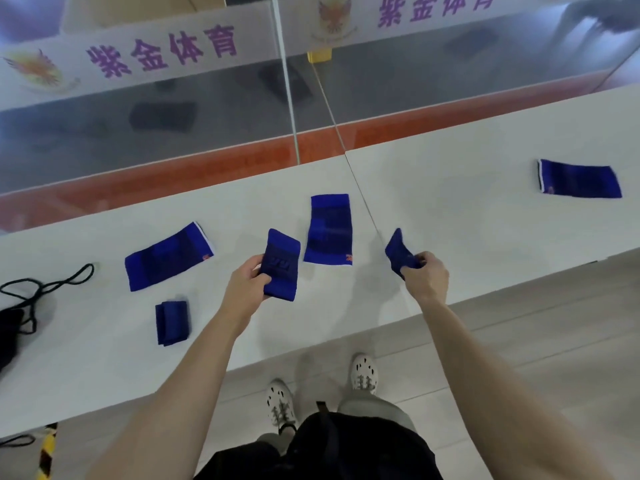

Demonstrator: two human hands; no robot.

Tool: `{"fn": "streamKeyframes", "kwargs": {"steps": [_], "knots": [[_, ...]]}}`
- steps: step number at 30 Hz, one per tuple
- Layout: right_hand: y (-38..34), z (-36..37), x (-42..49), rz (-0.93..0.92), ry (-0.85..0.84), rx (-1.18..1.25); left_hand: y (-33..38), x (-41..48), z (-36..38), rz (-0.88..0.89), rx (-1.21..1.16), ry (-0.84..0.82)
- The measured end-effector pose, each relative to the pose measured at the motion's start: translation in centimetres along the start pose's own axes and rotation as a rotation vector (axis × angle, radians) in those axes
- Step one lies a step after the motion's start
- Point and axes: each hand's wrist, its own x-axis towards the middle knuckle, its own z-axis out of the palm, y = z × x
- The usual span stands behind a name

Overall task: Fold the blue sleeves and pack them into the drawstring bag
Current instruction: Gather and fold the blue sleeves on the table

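Bench: long white tabletop (450,209) under us.
Bag: black drawstring cloth bag (8,334) at far-left edge, well apart from both hands.
Left hand (247,282): grips blue knitted sleeve (281,265), off the surface.
Right hand (426,275): pinches second blue knitted sleeve (400,254), dangling.
Risk: we judge either may slip or unfold, held one-handed.

the scene is brightly and evenly lit from overhead; only faint, soft shadows are cast on the white table (450,188). pale glare and reflections are carried by the glass partition (207,109). slight blur is spread throughout; the far-right blue sleeve (580,178) is rendered soft. straight edges are bowed by the wide-angle lens, and the corners are smeared.
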Motion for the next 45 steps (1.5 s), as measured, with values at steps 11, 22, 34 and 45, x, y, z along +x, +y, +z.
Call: {"fn": "streamKeyframes", "kwargs": {"steps": [11, 22, 34, 45], "knots": [[-15.5, 0.9, -10.6, -0.560, -0.726, -0.052, 2.1, -1.2, -4.0, 0.130, 0.007, -0.180], [-16.9, 5.4, -12.1, -0.466, -0.646, 0.124, 1.7, -2.3, -6.0, 0.079, -0.365, -0.304], [-15.6, 6.9, -12.4, -0.394, -0.450, 0.317, 3.3, -3.6, -5.0, 0.429, 0.276, 0.023], [-15.2, 5.8, -12.2, -0.389, -0.406, 0.343, 2.7, -2.7, -4.7, 0.301, 0.194, 0.083]]}}
